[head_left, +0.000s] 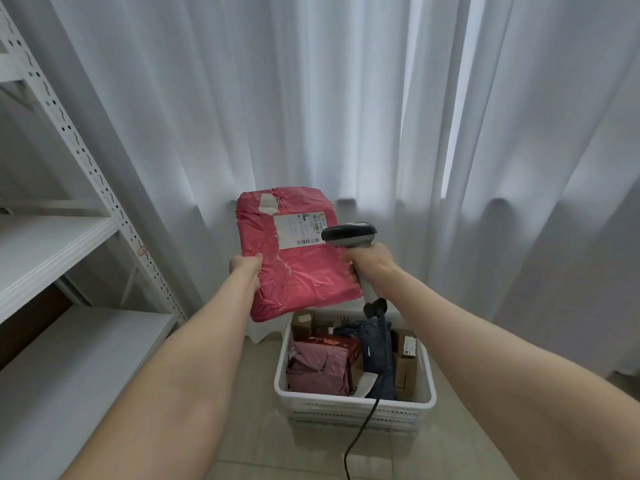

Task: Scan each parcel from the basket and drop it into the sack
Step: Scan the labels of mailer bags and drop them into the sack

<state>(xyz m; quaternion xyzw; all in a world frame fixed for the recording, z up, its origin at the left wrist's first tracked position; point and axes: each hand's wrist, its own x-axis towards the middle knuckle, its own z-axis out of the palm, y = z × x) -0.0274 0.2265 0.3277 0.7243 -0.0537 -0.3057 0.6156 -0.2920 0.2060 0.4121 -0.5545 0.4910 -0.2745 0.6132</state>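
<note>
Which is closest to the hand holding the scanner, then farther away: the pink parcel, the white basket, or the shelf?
1. Pink plastic parcel: just left of the right hand gripping the grey handheld scanner.
2. White plastic basket: down below it.
3. White metal shelf: far left.

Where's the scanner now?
Head view, right of centre: the right hand holds the barcode scanner near the label on the pink parcel, above the white basket.

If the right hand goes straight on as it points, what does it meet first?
Most likely the pink parcel, just ahead of the right hand and its scanner; depth unclear.
</note>
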